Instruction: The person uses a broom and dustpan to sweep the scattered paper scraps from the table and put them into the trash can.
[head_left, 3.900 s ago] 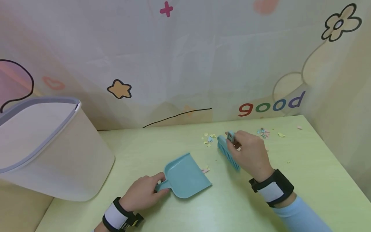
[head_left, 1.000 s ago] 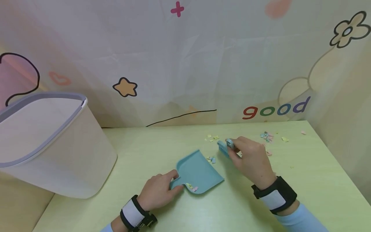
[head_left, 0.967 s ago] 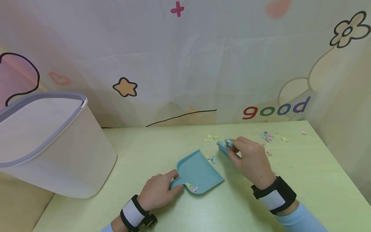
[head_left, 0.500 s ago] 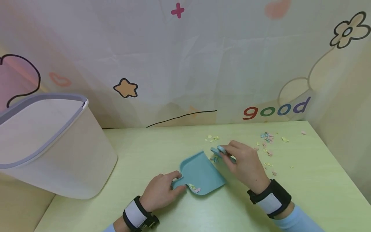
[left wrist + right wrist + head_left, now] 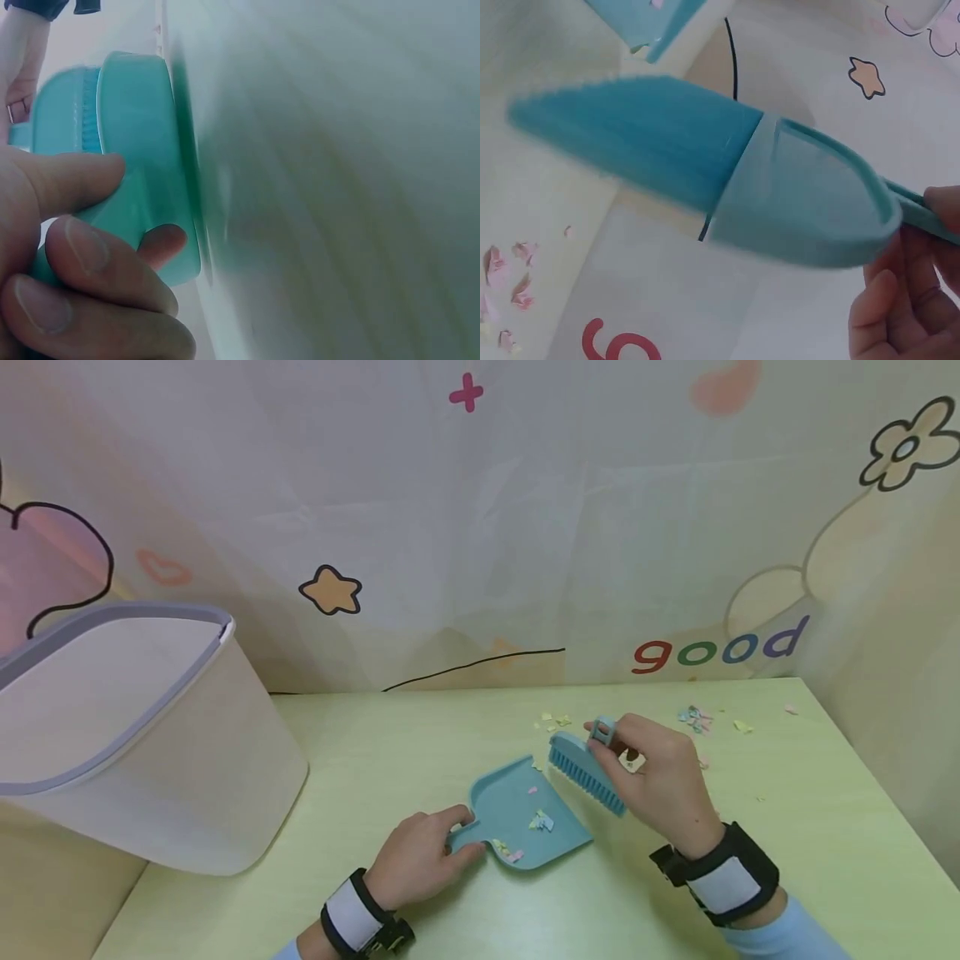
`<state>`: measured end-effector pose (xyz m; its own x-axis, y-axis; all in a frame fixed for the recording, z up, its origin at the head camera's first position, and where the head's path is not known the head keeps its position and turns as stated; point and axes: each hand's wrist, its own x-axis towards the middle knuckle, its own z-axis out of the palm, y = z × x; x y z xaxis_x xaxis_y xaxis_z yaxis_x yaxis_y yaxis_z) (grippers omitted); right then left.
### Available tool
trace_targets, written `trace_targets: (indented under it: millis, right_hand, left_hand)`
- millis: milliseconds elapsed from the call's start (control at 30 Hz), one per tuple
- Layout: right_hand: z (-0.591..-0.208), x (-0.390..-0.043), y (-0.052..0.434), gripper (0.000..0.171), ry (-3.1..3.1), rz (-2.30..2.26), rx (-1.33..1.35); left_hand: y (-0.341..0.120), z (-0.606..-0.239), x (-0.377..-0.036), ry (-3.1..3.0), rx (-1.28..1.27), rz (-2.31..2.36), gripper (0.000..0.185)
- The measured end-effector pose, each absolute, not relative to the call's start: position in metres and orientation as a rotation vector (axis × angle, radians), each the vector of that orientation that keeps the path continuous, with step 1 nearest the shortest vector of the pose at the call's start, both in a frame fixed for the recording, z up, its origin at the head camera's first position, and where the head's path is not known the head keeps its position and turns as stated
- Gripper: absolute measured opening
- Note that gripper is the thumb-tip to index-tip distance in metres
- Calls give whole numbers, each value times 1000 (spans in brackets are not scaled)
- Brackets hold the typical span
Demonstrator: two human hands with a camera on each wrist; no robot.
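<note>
My left hand [image 5: 420, 857] grips the short handle of a blue dustpan [image 5: 517, 802] that lies on the table. Blue and yellow paper scraps [image 5: 541, 821] are on the pan's floor, with more yellow and pink bits by its handle side. To the right, my right hand [image 5: 660, 777] pinches the handle of a matching blue hand brush [image 5: 587, 768]. The brush's bristles face the pan's open edge, a small gap away. In the right wrist view the brush [image 5: 802, 187] shows side-on, bristles [image 5: 645, 135] pointing left. The left wrist view shows my fingers [image 5: 82, 180] round the dustpan handle.
Yellow scraps [image 5: 555, 722] lie behind the brush. A mixed pile of paper bits [image 5: 695, 718] and a few loose pieces sit toward the back right of the table [image 5: 375, 735]. A large white bin [image 5: 195, 760] stands at the left. A printed curtain [image 5: 480, 527] hangs behind.
The brush swept in against the pan's edge, then drew back up and right. The blue scraps that lay outside the edge are now inside the dustpan. The pan has shifted slightly right.
</note>
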<state>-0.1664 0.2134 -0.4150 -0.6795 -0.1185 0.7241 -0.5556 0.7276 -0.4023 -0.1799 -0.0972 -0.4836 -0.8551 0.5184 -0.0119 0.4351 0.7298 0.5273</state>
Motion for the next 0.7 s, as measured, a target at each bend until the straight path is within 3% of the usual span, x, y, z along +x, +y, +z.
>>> trace_targets:
  millis: [267,500,700]
  right_hand:
    - [-435,-168,201,33,-2313,748,636]
    - [-426,-165,206,23,-2359,833,717]
    - [-408,-164,219,24,-2310,926,681]
  left_hand:
    - [-96,-484,-178,2747,760,780,29]
    - [-95,-486,-179,2738,766,786,28]
    - [-97,-487,-181,2748,751,782,31]
